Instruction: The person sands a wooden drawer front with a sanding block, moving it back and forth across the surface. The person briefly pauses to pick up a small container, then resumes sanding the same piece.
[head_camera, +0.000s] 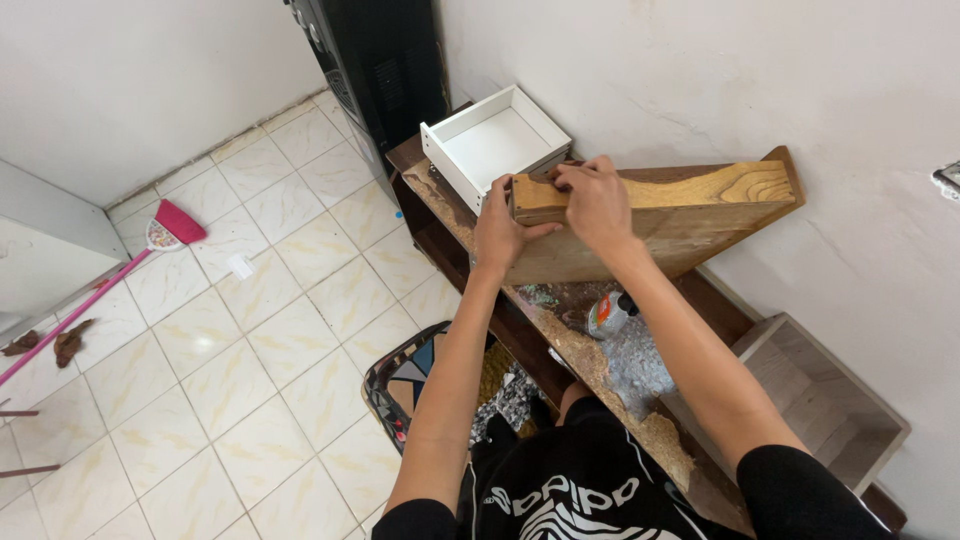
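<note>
A long wooden board (690, 215) with a light grained top edge stands on its edge, tilted, over a worn brown cabinet top (560, 340). My left hand (497, 232) grips the board's near end from the left side. My right hand (597, 200) is clamped over its top edge just beside the left one. A white drawer box (492, 145) sits on the cabinet right behind my hands, open side up.
A small bottle (607, 315) lies on the cabinet top under the board. A wooden open box (825, 400) stands at the right by the wall. A black appliance (385, 65) is behind the drawer. A pink broom (150, 245) lies on the tiled floor at left.
</note>
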